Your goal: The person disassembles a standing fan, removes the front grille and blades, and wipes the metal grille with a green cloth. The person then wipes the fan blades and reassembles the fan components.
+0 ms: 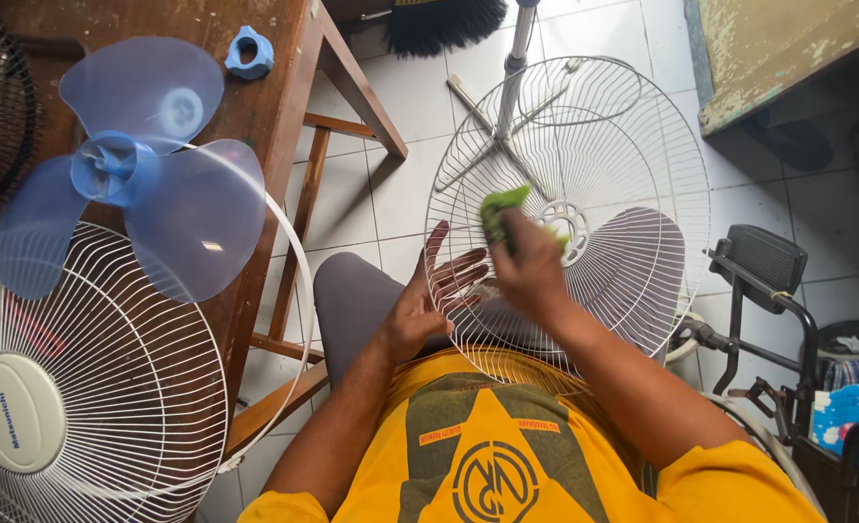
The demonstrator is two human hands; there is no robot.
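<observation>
A round white wire fan grille [633, 165] rests tilted against my lap, its centre ring facing me. My left hand [429, 295] lies flat behind the wires at the grille's left side, fingers spread, steadying it. My right hand [529, 266] is closed on a green cloth [500, 208] and presses it onto the wires near the centre ring. I wear a yellow shirt and grey trousers.
On the wooden table [274, 97] at left lie a translucent blue three-blade fan propeller [124, 184], a small blue plastic nut [249, 53] and a second white front grille [71, 387]. A fan stand pole [515, 68], a broom head and a wheelchair frame [768, 310] stand on the tiled floor.
</observation>
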